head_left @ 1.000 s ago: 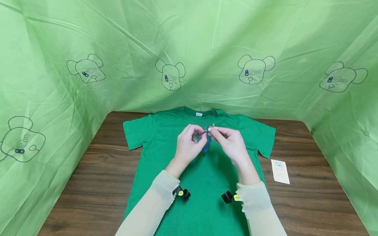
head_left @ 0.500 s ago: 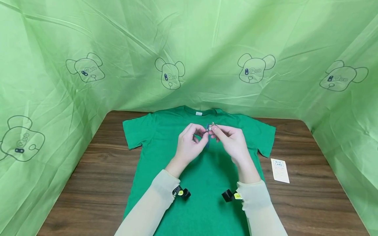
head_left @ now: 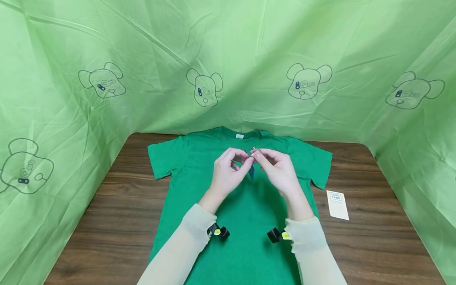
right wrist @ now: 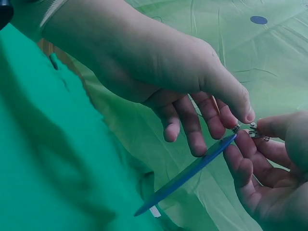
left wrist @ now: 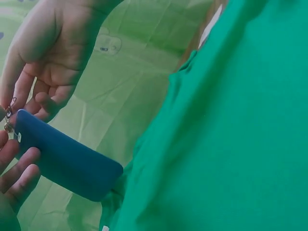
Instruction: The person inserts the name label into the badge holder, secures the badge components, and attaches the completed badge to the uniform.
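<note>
A flat blue card holder (left wrist: 72, 156) with rounded corners hangs over the upper chest of the spread green T-shirt (head_left: 213, 190). At its slotted end is a small metal clip (right wrist: 259, 133). My left hand (head_left: 228, 170) pinches at that end, thumb against the metal, other fingers close behind the holder. From the other side my right hand (head_left: 278, 172) pinches the clip between thumb and index finger, its remaining fingers loosely bent. The fingertips of both hands almost meet and partly cover the metal parts.
A white printed card (head_left: 337, 205) lies on the dark wood table (head_left: 374, 221), right of the shirt. Green cloth (head_left: 249, 47) with bear-head drawings walls the table at the back and sides. Black wrist cameras (head_left: 274, 236) hang from the cream sleeves (head_left: 310, 241).
My right hand has shifted slightly left with the clip, and the fingertips have come closer together. The blue holder has swung and turned a little. The shirt and card stay put.
</note>
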Motion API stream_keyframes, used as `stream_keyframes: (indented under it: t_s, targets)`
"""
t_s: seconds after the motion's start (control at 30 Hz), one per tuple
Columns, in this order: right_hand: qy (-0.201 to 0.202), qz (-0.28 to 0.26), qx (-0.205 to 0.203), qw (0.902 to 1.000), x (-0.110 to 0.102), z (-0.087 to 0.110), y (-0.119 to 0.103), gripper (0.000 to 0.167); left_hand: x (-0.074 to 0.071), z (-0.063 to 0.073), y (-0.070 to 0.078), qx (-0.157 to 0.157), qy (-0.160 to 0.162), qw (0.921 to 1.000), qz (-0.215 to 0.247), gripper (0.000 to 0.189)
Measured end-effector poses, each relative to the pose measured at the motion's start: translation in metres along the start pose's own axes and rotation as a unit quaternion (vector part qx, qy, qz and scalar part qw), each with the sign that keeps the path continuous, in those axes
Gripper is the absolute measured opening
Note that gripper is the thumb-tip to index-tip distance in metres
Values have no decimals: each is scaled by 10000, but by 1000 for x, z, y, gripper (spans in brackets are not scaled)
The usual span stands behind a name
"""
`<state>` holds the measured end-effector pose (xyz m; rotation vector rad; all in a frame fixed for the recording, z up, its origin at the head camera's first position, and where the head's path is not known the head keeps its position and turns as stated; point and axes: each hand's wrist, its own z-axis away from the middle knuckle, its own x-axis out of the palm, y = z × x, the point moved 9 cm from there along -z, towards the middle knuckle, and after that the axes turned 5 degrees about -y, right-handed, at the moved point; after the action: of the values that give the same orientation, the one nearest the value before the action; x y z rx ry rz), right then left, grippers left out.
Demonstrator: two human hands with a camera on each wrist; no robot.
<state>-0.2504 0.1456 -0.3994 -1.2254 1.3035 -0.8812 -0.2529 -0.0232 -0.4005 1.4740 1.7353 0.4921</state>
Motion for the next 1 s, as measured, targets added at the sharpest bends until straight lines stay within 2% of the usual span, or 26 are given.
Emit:
stream_keyframes:
  t_s: [0.5, 0.6, 0.8, 1.0]
  targets:
    - [149, 252, -96, 9995, 1, -1, -1, 30, -6, -1, -1, 99, 239, 9997, 15, 7]
    - [157, 288, -109, 9994, 1, -1, -2, 31, -6, -2, -1, -18, 235, 9997, 114, 8]
    - [158, 329, -143, 9992, 2, -2, 0, 28, -1, -1, -5, -436, 106, 9958, 797, 7]
    - [87, 229, 19, 9997, 4, -2, 4, 27, 0, -1, -3, -529, 97, 9937, 984, 5]
